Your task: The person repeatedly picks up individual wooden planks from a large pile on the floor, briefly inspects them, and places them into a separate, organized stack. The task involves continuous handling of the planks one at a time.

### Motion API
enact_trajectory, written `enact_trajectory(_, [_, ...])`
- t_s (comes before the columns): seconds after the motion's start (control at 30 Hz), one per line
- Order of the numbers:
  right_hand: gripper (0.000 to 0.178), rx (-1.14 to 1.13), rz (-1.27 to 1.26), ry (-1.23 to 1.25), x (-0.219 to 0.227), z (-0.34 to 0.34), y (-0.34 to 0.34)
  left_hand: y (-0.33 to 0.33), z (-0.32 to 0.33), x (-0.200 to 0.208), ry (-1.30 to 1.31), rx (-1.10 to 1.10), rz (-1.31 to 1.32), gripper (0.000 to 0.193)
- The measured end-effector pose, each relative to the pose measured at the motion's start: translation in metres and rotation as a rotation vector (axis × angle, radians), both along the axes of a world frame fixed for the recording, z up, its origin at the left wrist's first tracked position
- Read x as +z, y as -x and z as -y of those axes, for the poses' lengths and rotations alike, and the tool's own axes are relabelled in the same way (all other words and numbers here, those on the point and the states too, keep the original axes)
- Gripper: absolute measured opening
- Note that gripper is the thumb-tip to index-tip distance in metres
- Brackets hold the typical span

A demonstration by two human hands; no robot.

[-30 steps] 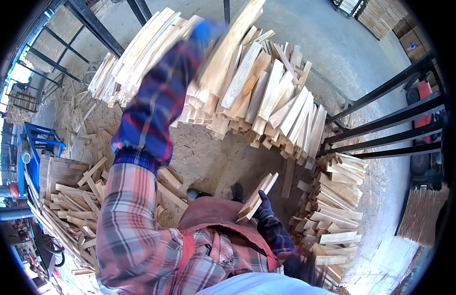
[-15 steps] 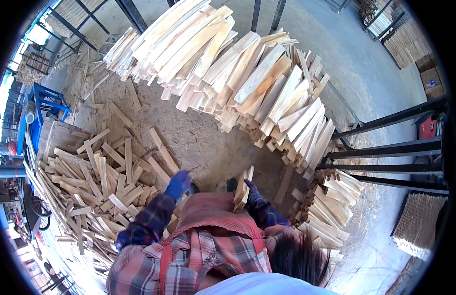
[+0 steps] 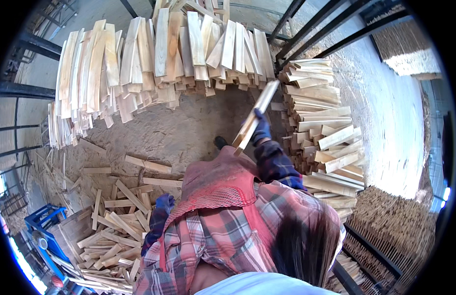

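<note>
The right hand (image 3: 261,129), in a dark blue glove, is closed around a small bundle of wooden slats (image 3: 253,118). The slats are pale, flat and narrow, with clean sawn faces of light yellow wood; they lie face to face in the grip, and their exact count cannot be told. The bundle is held in the air above the sawdust-covered ground (image 3: 178,132), in front of the person's body and just left of the stack of slats on the right (image 3: 321,128).

The long axis of the bundle runs diagonally. The upper end points up and to the right, toward the gap between the long row of stacked slats (image 3: 164,59) and the stack on the right. The lower end points down and to the left, toward the person's reddish apron (image 3: 223,182). The hand grips the bundle below its middle, nearer the lower end.

The left hand (image 3: 164,202), also in a blue glove, hangs low at the person's left side, near the loose pile of slats (image 3: 115,221). It is not seen touching any slat. Whether its fingers are curled or spread cannot be told.

A blue metal frame (image 3: 43,223) stands at the lower left, beside the loose pile.
</note>
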State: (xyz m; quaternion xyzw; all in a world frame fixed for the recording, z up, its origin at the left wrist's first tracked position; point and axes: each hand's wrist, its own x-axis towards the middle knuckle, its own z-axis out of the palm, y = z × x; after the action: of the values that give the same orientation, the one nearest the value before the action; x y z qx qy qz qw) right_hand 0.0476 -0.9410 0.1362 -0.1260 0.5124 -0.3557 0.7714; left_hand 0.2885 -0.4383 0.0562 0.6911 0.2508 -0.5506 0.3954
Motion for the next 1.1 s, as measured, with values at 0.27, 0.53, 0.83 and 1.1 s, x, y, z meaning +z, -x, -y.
enact_trajectory(0.27, [0.061,-0.528,-0.64,0.157,0.085,0.174,0.064,-0.022,0.042,0.068,0.084,0.051,0.297,0.047])
enact_trajectory(0.53, [0.023,1.758,-0.801,1.91,-0.138,0.009,-0.145,0.063,0.08,0.076,0.434,0.1,0.64,0.021])
enact_trajectory(0.83, [0.037,2.376,-0.036,0.25,-0.001,-0.294,-0.269,0.322,-0.078,-0.001,-0.319,0.897,0.113,0.026])
enact_trajectory(1.1, [0.051,2.225,-0.916,0.146,-0.142,-0.252,-0.321,0.312,-0.096,-0.056,-0.216,0.913,0.111,0.028])
